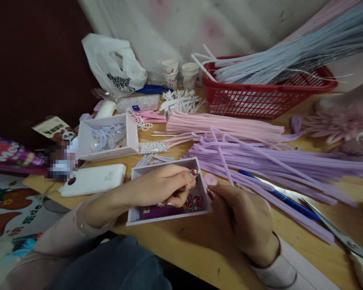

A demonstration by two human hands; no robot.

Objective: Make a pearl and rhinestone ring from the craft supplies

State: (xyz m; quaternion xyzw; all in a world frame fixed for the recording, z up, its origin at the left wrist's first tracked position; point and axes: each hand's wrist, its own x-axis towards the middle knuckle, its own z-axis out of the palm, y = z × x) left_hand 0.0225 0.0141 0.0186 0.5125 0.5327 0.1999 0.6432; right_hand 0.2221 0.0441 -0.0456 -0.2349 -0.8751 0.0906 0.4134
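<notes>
My left hand (pixel 169 185) is over a white open box (pixel 166 220), with thumb and fingers pinched together. Whatever lies between those fingertips is too small to make out. Inside the box are dark red gem flowers (pixel 195 202) and a purple packet (pixel 161 212). Just right of the box, my right hand (pixel 245 217) is closed, its fingertips pinching at the lower edge of a flat pink spiral coil (pixel 211 179). Both hands are close together, near the box's right wall.
Purple pipe cleaners (pixel 260 155) and pink ones (pixel 224 125) lie behind my right hand. Scissors (pixel 335 231) and a blue pen (pixel 293 205) are at right. A red basket (pixel 245 100), paper cups (pixel 190 74), a second white box (pixel 109 155) and a power bank (pixel 93 180) stand around.
</notes>
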